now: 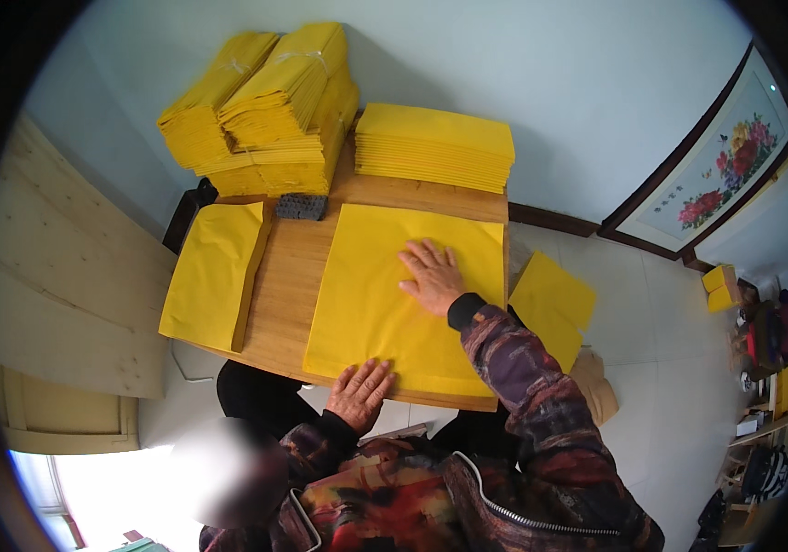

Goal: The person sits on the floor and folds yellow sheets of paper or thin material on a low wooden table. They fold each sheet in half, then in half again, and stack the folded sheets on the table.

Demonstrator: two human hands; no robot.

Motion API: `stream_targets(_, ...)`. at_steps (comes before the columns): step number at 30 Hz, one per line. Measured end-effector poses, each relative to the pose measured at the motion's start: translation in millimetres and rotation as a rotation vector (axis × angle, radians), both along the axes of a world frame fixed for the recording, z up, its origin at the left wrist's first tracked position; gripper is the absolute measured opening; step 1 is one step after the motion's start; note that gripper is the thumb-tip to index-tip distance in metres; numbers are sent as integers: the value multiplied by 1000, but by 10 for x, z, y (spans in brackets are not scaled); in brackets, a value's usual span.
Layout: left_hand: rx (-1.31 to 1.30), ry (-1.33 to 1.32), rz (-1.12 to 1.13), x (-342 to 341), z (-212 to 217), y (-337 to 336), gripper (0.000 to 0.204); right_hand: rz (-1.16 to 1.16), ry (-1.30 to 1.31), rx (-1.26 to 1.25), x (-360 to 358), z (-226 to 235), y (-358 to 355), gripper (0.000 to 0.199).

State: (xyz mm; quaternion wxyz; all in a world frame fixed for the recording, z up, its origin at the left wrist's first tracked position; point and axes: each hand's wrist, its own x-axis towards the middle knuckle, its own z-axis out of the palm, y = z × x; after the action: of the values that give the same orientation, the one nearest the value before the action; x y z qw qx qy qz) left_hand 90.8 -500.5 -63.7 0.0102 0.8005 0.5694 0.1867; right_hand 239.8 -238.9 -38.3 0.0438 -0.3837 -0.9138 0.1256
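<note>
A large yellow paper sheet (366,285) lies flat on the wooden table in front of me. My right hand (433,277) rests palm down on its upper right part, fingers spread. At the near edge of the sheet, my left hand (360,394) lies with its fingers stretched over the paper. Neither hand grips anything. A smaller stack of folded yellow paper (215,271) is at the table's left side. Beyond the large sheet stands a neat pile of folded yellow paper (435,147).
Tied yellow paper bundles (284,92) are heaped at the far left, with a dark grey block (301,207) before them. More yellow paper (552,299) sits low beside the table's right edge. A framed flower picture (707,166) leans against the right wall; cluttered shelves (771,423) stand far right.
</note>
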Motion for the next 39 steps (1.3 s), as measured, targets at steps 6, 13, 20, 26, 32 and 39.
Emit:
stream_targets(6,28,3,16,10,1,-3,48,-148,-24,-42,189,2,580,59)
stream_targets(13,79,19,-13,-7,-75,24,54,-279,290,131,595,133,428,50)
stream_targets(20,4,31,-12,-5,-23,23,67,-23,295,144,1096,432,-972,44)
stream_targets(26,-37,2,-15,21,104,55,64,-68,246,44,1050,434,-1612,46)
stream_targets(32,-40,9,-7,43,219,63,61,-84,188,75,1074,402,-1713,58)
stream_targets(39,-54,-38,-38,-8,278,-15,59,-59,206,95,1098,408,-1793,61)
